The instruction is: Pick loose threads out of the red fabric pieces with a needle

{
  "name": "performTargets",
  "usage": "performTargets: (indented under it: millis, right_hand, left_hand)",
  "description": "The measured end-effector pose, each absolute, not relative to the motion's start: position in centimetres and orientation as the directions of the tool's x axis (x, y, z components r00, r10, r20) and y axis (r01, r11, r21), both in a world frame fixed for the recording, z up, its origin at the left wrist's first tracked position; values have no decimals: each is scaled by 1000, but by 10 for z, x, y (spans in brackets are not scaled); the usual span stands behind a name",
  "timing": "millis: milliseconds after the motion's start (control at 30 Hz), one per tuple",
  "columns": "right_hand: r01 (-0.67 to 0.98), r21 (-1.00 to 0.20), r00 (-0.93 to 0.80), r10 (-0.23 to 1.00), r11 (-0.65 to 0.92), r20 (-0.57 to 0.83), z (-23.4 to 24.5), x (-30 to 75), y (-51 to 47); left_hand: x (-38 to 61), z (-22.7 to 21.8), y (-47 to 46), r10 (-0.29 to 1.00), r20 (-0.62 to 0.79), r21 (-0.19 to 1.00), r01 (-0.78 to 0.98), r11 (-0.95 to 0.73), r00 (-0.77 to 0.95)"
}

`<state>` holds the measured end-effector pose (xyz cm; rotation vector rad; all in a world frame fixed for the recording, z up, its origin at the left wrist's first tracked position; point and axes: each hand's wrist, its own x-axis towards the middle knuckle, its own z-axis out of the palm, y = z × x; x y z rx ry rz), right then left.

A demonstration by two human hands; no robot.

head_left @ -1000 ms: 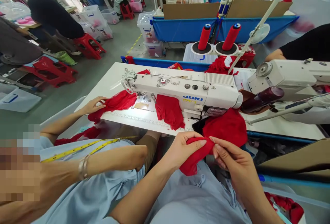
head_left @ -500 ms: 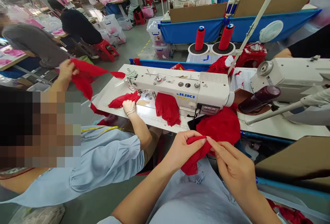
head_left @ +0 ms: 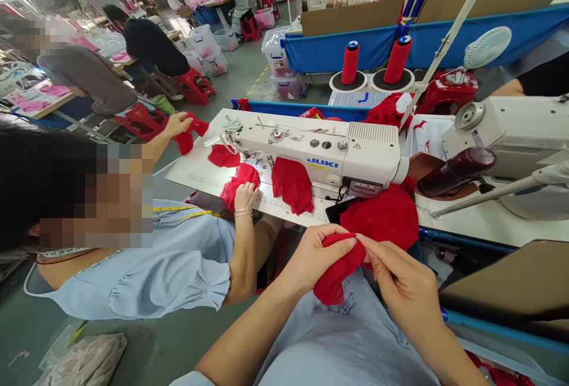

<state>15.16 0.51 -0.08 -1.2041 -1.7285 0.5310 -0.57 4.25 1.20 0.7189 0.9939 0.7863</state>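
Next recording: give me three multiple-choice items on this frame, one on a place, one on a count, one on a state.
1. Where is the red cloth that the wearer's hands hold?
A. on the sewing machine
B. over the lap, in front of the table
C. on the floor

2. How many red thread cones stand behind the sewing machine?
A. one
B. two
C. four

3. How do the left hand and the right hand stand to the cloth?
A. both pinch it
B. only the left touches it
C. neither touches it

Answers: 1 B, the cloth hangs between the hands above the light blue lap, short of the table edge. 2 B, one cone and another cone stand side by side. 3 A, fingers of both hands close on the cloth's top edge.
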Motion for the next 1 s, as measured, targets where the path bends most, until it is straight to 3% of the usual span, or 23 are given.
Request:
performTargets:
  millis: [233,300,500,767,867,1000]
  right_hand:
    - [691,-567,-141,853,448,503,-1,154,2]
    - [675,-583,-130,850,453,510,1,151,3]
    - [491,-790,-51,917,368,396,7,146,5]
    - [676,-583,-172,866,450,470,3,152,1]
    - [655,-608,-153,867,448,474,5,148,2]
    - [550,-730,-91,898,406,431,8,143,4]
  left_hand:
    - [-8,16,43,870,-385,884,-147,443,307]
    - [-8,17,43,878,-366,898,-130,420,308]
    - [-10,17,42,846,-395,861,-177,477,359]
    - [-14,18,42,869,-380,884,-151,442,318]
    - [-15,19,41,879,-354,901,-136,412,319]
    - [-15,19,40,877,-345,899,-152,412,333]
